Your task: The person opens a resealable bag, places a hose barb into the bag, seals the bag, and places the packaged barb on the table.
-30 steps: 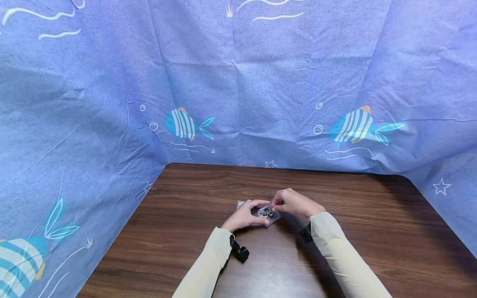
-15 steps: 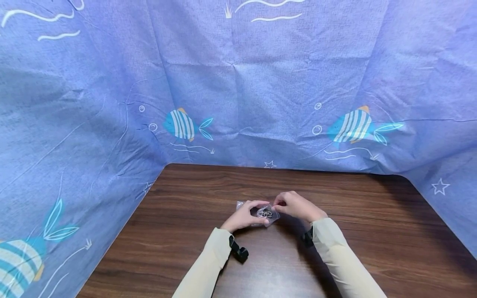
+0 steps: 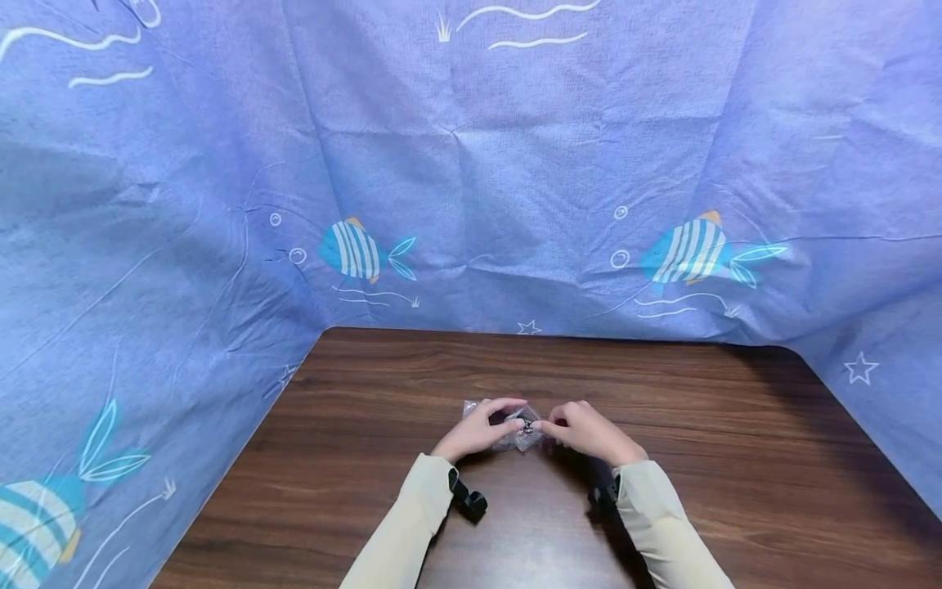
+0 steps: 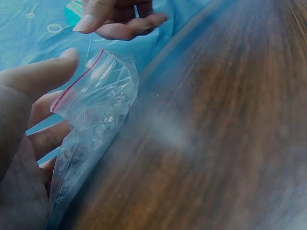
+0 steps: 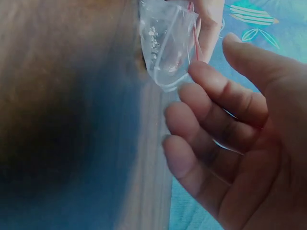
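A clear zip bag [image 3: 526, 442] with a red strip along its mouth stands between my hands over the table. Small shiny bits show inside the bag [image 4: 108, 115] in the left wrist view, too small to name. My left hand [image 3: 478, 429] holds it, thumb on one side and fingers behind. My right hand [image 3: 586, 431] is at the bag's right side in the head view. In the right wrist view, the right hand [image 5: 240, 124] has loosely bent fingers beside the bag [image 5: 165, 45], its thumb apart from them and nothing visibly gripped.
Another bit of clear plastic [image 3: 469, 406] shows behind the left hand. The brown wood table [image 3: 383, 368] extends around both hands. A blue fish-print cloth [image 3: 471, 188] hangs along its back and sides. Each wrist bears a black camera mount [image 3: 471, 503].
My right hand has come from the bag's upper right edge down nearer to me. The bag's dark bits show less from above. My left hand keeps its hold, and the head view has shifted slightly.
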A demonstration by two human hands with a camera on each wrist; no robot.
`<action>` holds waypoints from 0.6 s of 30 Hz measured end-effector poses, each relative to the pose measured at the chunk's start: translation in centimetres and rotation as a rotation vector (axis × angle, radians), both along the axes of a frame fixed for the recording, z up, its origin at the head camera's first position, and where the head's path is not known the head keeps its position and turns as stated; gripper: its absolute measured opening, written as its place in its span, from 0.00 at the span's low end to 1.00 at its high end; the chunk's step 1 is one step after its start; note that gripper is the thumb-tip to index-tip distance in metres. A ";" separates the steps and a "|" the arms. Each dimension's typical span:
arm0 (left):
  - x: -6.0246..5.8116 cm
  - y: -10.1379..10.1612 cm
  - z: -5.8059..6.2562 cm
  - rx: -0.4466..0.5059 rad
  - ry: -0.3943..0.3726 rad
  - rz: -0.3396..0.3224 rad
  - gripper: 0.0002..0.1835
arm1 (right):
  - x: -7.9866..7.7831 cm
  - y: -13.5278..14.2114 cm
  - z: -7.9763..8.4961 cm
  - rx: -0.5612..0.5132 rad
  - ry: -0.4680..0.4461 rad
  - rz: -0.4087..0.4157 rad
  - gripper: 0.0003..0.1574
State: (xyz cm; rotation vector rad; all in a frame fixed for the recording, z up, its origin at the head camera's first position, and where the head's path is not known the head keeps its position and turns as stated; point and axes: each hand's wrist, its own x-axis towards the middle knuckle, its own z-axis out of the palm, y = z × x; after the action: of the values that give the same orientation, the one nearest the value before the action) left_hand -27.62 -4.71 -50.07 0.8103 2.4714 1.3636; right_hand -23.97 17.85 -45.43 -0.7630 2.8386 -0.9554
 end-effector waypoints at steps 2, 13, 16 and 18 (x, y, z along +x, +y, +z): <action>-0.1 0.2 0.0 0.015 -0.007 0.008 0.23 | 0.3 -0.1 -0.2 -0.008 -0.049 0.006 0.23; -0.5 1.3 0.4 0.095 -0.072 0.130 0.19 | 0.9 -1.5 -1.1 -0.012 -0.139 0.025 0.28; -0.7 1.4 0.5 0.087 -0.076 0.127 0.17 | 1.0 -1.8 -1.1 -0.002 -0.137 0.019 0.28; -0.8 1.4 0.7 0.069 -0.075 0.116 0.17 | 1.1 -2.0 -1.1 0.004 -0.130 0.018 0.28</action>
State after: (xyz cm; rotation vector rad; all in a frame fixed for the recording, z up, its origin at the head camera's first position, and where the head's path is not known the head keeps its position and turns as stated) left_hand -28.39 -3.28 -49.39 0.6261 2.4597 1.4971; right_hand -22.90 15.84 -46.55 -0.6982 2.7167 -0.9595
